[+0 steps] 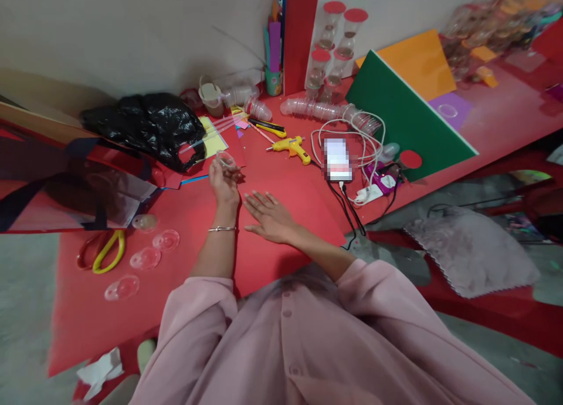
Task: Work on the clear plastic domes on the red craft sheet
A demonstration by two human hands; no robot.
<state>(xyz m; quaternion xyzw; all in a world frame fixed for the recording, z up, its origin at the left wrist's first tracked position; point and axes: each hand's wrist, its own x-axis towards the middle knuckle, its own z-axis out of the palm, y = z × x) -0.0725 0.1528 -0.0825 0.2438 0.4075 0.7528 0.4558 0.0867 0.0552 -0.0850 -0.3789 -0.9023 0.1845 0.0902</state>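
My left hand (224, 181) holds a small clear plastic cup or lid (226, 158) by its edge, raised a little over the red table. Flat on a red sheet (285, 211) lies my right hand (269, 216), its fingers stretched out and nothing in them. Beyond it rests a yellow glue gun (290, 149), its nozzle pointing left. Several clear domed plastic pieces (166, 239) lie to the left of my left forearm. Beside them are scissors with yellow and red handles (109, 252).
A black plastic bag (149, 126) lies at the back left. Cutter knives (267, 127), stacked clear cups (308, 108) and a cabled phone (338, 158) lie farther back. Hourglass-shaped cup pieces with red tops (334, 7) stand by the wall. A green board (396, 117) leans on the right.
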